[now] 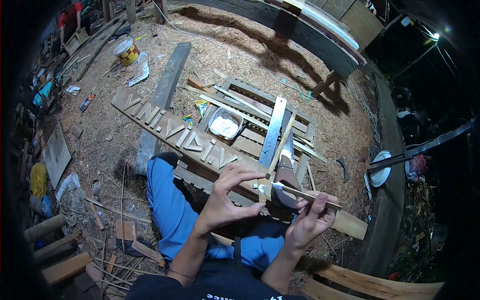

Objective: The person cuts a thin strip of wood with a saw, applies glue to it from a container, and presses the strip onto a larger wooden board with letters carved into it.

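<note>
My left hand (pixel 227 195) pinches a small wooden piece (pixel 261 194) between thumb and fingertips, with white paste on its face. Held in my right hand (pixel 314 220) is a thin wooden stick (pixel 305 194), its paste-covered tip just right of the piece. A long wooden board (pixel 200 143) lies beneath, bearing raised wooden letters (pixel 175 131) in a row. Beyond the board is a square plastic tub (pixel 225 124) of white paste. A brown handle (pixel 286 184), perhaps of a handsaw, lies behind the stick, beside a flat metal strip (pixel 273 131).
A slatted wooden pallet (pixel 310 131) lies under the tub and strips. A yellow-and-red bucket (pixel 127 52) stands on the shaving-covered ground. A heavy timber beam (pixel 320 42) crosses the back. A white basin (pixel 381 162) is at right. Another person (pixel 70 22) is far left.
</note>
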{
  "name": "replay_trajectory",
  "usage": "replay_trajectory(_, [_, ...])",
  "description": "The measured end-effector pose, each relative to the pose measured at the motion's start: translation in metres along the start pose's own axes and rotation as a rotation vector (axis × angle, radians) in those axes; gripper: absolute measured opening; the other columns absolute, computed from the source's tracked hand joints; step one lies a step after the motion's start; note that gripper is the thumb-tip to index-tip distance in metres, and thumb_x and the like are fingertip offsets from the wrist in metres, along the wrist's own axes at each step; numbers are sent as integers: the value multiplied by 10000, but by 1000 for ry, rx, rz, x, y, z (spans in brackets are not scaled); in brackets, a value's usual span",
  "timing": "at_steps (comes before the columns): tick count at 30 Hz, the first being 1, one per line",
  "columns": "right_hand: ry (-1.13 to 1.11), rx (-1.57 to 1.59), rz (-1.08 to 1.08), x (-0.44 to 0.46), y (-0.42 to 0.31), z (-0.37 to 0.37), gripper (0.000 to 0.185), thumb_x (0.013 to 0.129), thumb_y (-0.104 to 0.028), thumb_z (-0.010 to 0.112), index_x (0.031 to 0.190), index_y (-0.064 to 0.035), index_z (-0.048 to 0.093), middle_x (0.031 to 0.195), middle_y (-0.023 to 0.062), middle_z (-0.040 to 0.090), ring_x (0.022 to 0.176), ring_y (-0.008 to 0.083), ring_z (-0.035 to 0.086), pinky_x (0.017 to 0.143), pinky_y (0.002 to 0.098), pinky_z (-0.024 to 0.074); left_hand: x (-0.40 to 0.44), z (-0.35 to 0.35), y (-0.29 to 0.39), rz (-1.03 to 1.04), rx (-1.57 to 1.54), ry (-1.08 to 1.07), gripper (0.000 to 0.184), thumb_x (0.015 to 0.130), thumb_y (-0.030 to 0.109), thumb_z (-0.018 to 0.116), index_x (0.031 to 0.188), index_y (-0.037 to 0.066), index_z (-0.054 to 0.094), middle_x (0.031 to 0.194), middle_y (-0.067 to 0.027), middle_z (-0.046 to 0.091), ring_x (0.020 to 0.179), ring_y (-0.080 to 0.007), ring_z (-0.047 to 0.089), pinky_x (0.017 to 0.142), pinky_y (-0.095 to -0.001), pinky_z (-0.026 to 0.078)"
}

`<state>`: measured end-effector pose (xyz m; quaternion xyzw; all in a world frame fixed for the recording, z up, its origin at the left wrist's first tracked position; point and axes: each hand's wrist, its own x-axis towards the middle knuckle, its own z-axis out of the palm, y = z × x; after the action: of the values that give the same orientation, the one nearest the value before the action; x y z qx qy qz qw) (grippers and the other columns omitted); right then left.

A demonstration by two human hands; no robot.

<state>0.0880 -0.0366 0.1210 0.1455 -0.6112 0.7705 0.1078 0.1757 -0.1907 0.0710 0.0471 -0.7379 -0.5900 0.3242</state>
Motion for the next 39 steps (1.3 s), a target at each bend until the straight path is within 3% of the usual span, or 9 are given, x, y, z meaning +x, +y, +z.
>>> replay_trajectory(3, [-76, 10, -66, -4, 10, 4, 250, 1073, -247, 631, 944, -36, 596, 823, 78, 652, 642, 110, 579, 636, 260, 489, 3, -7, -2, 31, 53, 64, 601, 690, 168, 895, 1258, 87, 718, 1253, -95, 702, 1250, -286, 585, 1093, -414, 422])
replay_trajectory(6, [-239, -65, -9, -5, 21, 12, 244, 1049, -237, 670, 1075, 4, 696, 948, 91, 706, 752, 138, 657, 689, 266, 511, 5, -22, -3, -7, 380, 218, 593, 718, 160, 870, 1279, 76, 697, 1318, -74, 685, 1329, -291, 559, 1152, -440, 363])
replay_trajectory(10, [-417, -179, 120, 6, 42, 31, 237, 1061, -177, 647, 1168, 26, 705, 988, 97, 725, 909, 156, 715, 800, 275, 546, 3, -44, -18, -74, 463, 335, 596, 730, 147, 860, 1299, 89, 691, 1340, -79, 675, 1369, -304, 528, 1157, -449, 349])
replay_trajectory(15, [-581, -451, 84, 24, 64, 72, 214, 1020, -155, 685, 1162, -6, 743, 987, 138, 742, 924, 218, 725, 832, 324, 541, 7, -59, -25, -172, 602, 357, 604, 724, 126, 856, 1302, 84, 687, 1385, -83, 661, 1390, -324, 508, 1177, -459, 343])
replay_trajectory(17, [-706, -633, -123, 32, 70, 88, 184, 977, -125, 713, 1117, -19, 768, 983, 146, 747, 946, 276, 704, 859, 369, 536, 10, -64, -31, -188, 641, 380, 609, 722, 128, 857, 1305, 85, 685, 1396, -84, 653, 1401, -329, 491, 1181, -458, 338])
replay_trajectory(18, [-733, -654, -112, 34, 77, 95, 177, 948, -115, 732, 1097, -37, 787, 984, 140, 755, 947, 302, 676, 869, 395, 529, 12, -66, -35, -209, 627, 386, 607, 719, 132, 859, 1300, 94, 689, 1430, -81, 631, 1422, -333, 461, 1190, -460, 323])
replay_trajectory(26, [-857, -814, -177, 61, 125, 141, 257, 885, -87, 749, 1138, -80, 797, 1043, 120, 771, 944, 311, 663, 865, 425, 525, 40, -102, -51, -250, 756, 268, 591, 733, 202, 856, 1297, 131, 693, 1495, -74, 578, 1463, -342, 401, 1217, -491, 225])
replay_trajectory(31, [-929, -870, -191, 65, 153, 158, 272, 886, -88, 734, 1150, -97, 797, 1056, 117, 771, 966, 323, 654, 866, 439, 514, 45, -107, -62, -285, 776, 261, 598, 739, 203, 857, 1308, 129, 690, 1488, -81, 580, 1456, -344, 401, 1214, -492, 233])
replay_trajectory(39, [-909, -868, -115, 58, 141, 150, 196, 931, -182, 756, 1113, -132, 810, 855, 139, 690, 866, 297, 649, 791, 408, 501, 45, -102, -66, -323, 750, 257, 611, 758, 212, 859, 1338, 129, 684, 1476, -91, 590, 1445, -345, 410, 1213, -497, 236])
